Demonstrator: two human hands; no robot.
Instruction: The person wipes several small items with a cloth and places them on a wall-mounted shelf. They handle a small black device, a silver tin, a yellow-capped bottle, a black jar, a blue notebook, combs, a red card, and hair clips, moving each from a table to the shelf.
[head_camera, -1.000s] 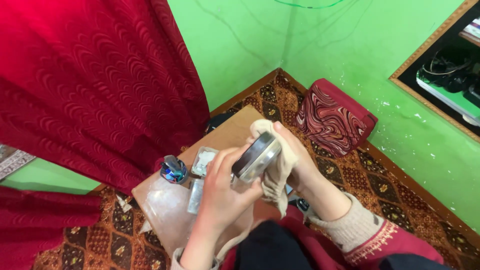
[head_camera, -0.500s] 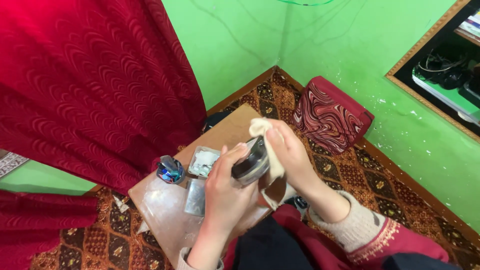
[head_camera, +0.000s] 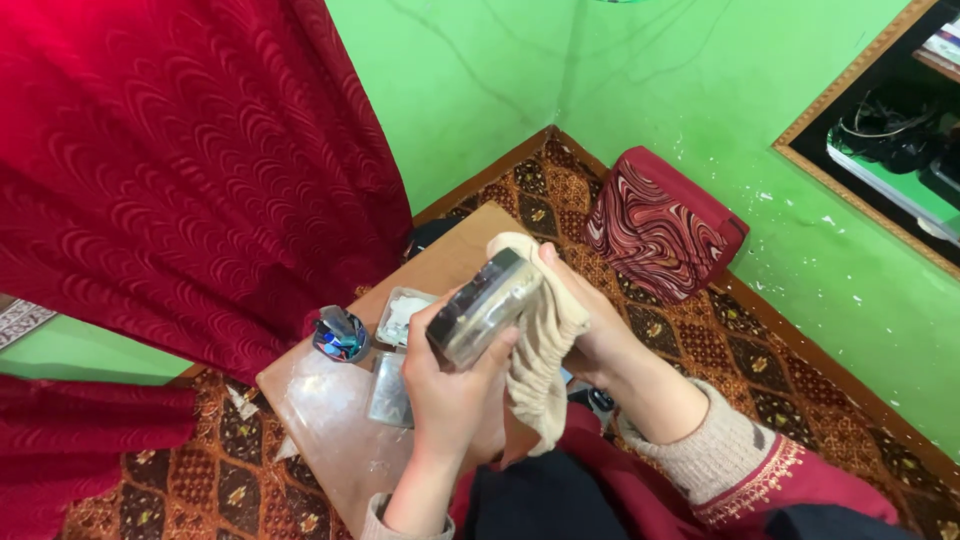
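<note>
My left hand (head_camera: 450, 385) grips a small silver and black box-shaped device (head_camera: 485, 307), holding it up over the low wooden table (head_camera: 330, 420). My right hand (head_camera: 590, 320) is wrapped in a beige ribbed cloth (head_camera: 540, 360) and presses it against the device's right side. The cloth hangs down below my fingers. Part of the device's far side is hidden by the cloth.
On the table lie a shiny round blue object (head_camera: 340, 335), a small open white box (head_camera: 402, 315) and a flat clear packet (head_camera: 390, 390). A red curtain (head_camera: 190, 160) hangs to the left. A patterned red cushion (head_camera: 660, 225) leans on the green wall (head_camera: 700, 80).
The device has tilted and risen slightly in my left hand. My right hand with the cloth has slid along its right side.
</note>
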